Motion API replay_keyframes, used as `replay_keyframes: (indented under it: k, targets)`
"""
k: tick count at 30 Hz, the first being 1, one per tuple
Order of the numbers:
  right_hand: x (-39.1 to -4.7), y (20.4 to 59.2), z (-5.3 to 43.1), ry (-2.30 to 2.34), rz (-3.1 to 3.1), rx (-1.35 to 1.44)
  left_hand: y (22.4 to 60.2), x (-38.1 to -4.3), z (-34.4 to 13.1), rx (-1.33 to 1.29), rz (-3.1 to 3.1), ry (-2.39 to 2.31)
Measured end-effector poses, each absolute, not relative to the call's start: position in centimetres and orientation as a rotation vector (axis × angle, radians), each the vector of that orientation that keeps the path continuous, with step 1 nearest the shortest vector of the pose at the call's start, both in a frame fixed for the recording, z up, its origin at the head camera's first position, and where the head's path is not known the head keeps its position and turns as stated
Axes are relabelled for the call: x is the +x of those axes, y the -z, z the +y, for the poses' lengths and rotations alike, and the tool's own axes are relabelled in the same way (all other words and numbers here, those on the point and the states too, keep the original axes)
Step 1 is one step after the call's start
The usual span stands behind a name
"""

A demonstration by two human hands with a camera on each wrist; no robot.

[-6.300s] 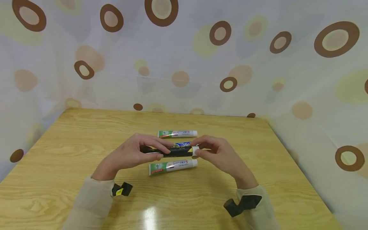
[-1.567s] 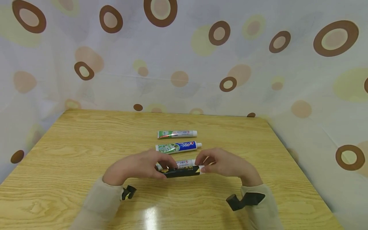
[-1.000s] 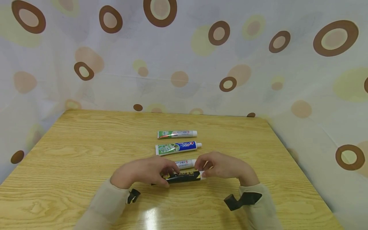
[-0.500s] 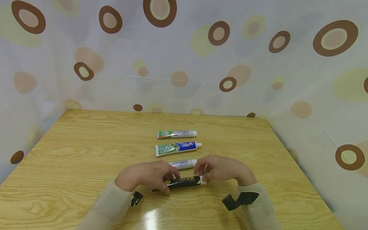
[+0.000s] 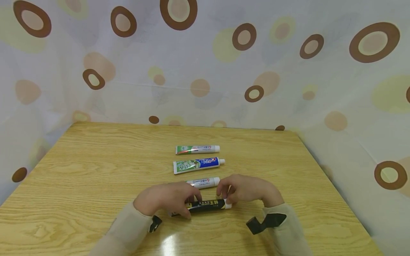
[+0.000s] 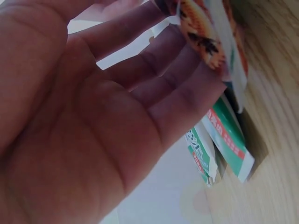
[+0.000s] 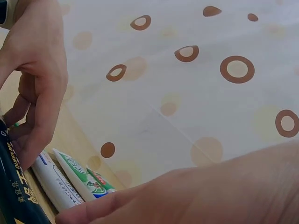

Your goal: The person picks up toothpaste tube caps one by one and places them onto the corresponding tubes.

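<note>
A black toothpaste tube point(image 5: 206, 206) with gold lettering and a white cap lies crosswise low over the table, nearest to me in a row of tubes. My left hand point(image 5: 168, 198) grips it near its tail, thumb on the near side and fingers on the far side. My right hand point(image 5: 250, 191) pinches the cap end. Up close in the left wrist view, the tail shows an orange-and-black print point(image 6: 201, 35) at the fingertips. Just beyond, a green-and-white toothpaste tube point(image 5: 205, 182) is partly hidden behind my left hand.
Farther back lie a blue-and-green toothpaste tube point(image 5: 198, 165) and another green-and-white tube point(image 5: 196, 149), roughly parallel, caps to the right. The wooden table point(image 5: 96, 160) meets a patterned curtain point(image 5: 205, 64) at its back and sides.
Both hands have brought the black tube from over the blue-and-green tube toward me, past the nearer green-and-white tube, and lowered it. The other tubes stay in place.
</note>
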State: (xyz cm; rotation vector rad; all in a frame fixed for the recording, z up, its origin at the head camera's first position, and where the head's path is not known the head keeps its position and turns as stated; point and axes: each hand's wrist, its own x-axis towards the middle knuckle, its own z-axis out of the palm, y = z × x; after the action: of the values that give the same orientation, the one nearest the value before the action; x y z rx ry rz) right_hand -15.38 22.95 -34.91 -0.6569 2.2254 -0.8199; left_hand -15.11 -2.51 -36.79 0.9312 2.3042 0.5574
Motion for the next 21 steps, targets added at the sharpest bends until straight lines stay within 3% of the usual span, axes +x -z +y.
replay_keyframes:
  k: [21]
  targets:
    - [-15.5, 35.5, 22.2, 0.704, 2.256, -0.680, 36.9, -14.0, -1.4, 0.837, 2.423, -0.374]
